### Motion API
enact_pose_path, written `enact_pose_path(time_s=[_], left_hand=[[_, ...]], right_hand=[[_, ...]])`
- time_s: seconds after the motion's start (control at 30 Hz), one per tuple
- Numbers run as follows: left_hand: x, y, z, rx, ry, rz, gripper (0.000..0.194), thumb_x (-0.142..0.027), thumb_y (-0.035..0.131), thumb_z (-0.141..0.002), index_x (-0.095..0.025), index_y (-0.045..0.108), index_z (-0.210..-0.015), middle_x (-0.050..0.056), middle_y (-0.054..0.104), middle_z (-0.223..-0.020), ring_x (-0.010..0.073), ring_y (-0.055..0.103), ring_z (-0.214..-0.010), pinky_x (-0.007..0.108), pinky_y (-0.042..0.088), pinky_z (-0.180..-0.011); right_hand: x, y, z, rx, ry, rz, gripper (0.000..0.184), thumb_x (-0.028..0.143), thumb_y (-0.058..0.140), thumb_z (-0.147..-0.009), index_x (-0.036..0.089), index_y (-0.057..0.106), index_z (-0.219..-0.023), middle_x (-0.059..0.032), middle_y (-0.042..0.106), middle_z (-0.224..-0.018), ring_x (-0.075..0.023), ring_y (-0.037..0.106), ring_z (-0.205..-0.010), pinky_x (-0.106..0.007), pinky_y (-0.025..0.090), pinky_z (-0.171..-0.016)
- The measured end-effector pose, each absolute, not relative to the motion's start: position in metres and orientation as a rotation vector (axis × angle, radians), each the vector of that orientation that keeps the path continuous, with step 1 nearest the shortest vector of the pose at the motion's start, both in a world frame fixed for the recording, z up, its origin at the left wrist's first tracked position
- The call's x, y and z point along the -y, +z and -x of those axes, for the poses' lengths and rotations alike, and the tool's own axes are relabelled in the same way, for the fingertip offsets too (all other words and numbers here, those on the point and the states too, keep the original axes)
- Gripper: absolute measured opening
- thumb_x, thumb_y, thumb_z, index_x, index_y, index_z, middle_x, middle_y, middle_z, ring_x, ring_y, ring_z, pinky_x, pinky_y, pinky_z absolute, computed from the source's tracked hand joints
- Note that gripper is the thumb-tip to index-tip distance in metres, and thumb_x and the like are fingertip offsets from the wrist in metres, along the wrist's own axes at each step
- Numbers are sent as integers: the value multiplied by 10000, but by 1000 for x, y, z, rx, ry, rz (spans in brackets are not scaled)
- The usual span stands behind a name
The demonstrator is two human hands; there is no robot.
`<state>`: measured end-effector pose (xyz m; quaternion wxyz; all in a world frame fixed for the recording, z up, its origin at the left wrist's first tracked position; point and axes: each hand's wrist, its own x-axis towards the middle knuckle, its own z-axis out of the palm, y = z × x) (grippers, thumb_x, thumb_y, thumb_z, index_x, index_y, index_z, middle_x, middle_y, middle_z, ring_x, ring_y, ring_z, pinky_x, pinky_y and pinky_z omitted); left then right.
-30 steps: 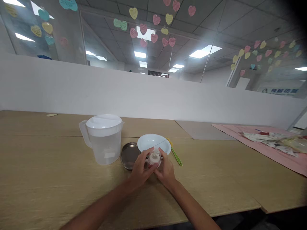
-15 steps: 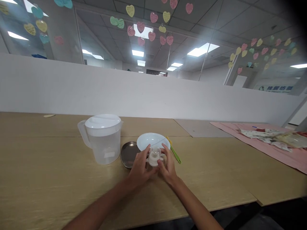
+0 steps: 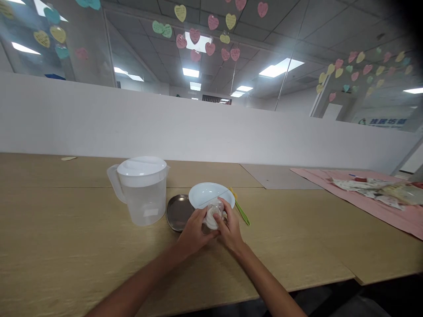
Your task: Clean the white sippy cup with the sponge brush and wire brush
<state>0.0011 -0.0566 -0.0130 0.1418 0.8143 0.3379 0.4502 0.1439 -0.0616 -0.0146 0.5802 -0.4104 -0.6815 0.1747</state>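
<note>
Left of centre, low in the frame, the left forearm point(image 3: 145, 278) was bare and slim, narrowing to the wrist; right of centre, the right forearm point(image 3: 264, 278) looked alike. The left hand point(image 3: 193, 232) and right hand point(image 3: 232, 229) were bare too.

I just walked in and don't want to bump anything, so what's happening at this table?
A person holds what looks like a baby bottle between both hands, the left hand on one side and the right hand on the other, its thumb across the white part. The hands are at the near side of a white bowl. Left of the bowl are a metal tray and a lidded jug; right of it lies a green-handled tool.
</note>
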Motion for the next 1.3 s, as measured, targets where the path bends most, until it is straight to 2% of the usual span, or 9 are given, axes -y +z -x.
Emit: enact_pose_path(time_s=[0.2,0.33,0.53,0.67,0.77,0.93,1.1,1.2,1.3], left_hand=[[56,-19,-2,-994,1317,-2279,720,-424,625,-660,-190,325,-1271,96,525,-1141,215,507,-1016,365,411,-873],[59,-17,-3,-1037,1341,-2243,684,-414,633,-652,-193,363,-1241,94,519,-1160,223,494,-1053,373,404,-892],[60,-14,-1,-1070,1349,-2226,633,-412,622,-658,-180,391,-1199,100,518,-1148,230,488,-1058,384,401,-897],[60,-15,-1,-1042,1358,-2253,586,-402,617,-672,-178,402,-1169,110,515,-1150,231,478,-1070,399,386,-913],[61,-15,-2,-1022,1362,-2269,577,-398,611,-682,-181,398,-1173,113,512,-1159,229,477,-1071,399,384,-914],[62,-14,-2,-1022,1375,-2240,566,-393,617,-678,-180,413,-1160,107,519,-1155,219,485,-1063,371,399,-897],[61,-14,-2,-1015,1368,-2216,576,-395,615,-676,-179,412,-1170,105,518,-1159,226,477,-1076,378,391,-906],[59,-16,-2,-994,1368,-2169,610,-372,619,-674,-171,382,-1199,113,512,-1157,233,483,-1069,386,399,-897],[59,-18,-1,-963,1353,-2106,634,-330,620,-674,-170,344,-1221,110,530,-1128,223,521,-1015,381,422,-865]], right_hand=[[63,-29,-141,1419,145,841,561,377,461,-806,192,254,-1294,-117,419,-1244,-218,420,-1138,-382,352,-947],[51,-17,-146,1165,289,884,541,374,399,-835,213,214,-1317,-100,460,-1185,-188,474,-1058,-368,381,-908],[24,3,-177,1584,488,1111,475,314,549,-720,215,454,-1175,-64,532,-1044,-162,516,-851,-322,436,-774],[24,2,-183,1877,365,1120,432,145,462,-687,238,511,-1106,-30,511,-1047,-141,488,-808,-323,428,-757],[28,2,-181,1958,329,1105,422,115,400,-697,240,530,-1079,-19,509,-1043,-130,487,-773,-333,427,-759],[28,4,-182,2011,299,1107,278,249,344,-841,209,582,-980,-40,547,-997,-154,500,-898,-347,390,-838],[32,2,-183,1939,166,1087,362,330,240,-888,201,578,-902,-50,575,-910,-179,477,-952,-380,326,-894],[41,0,-174,1918,182,937,346,441,309,-848,195,535,-935,-55,544,-953,-187,473,-940,-361,356,-856],[49,-1,-161,1877,203,920,396,506,533,-698,184,486,-922,-52,512,-912,-185,477,-850,-318,406,-742]])
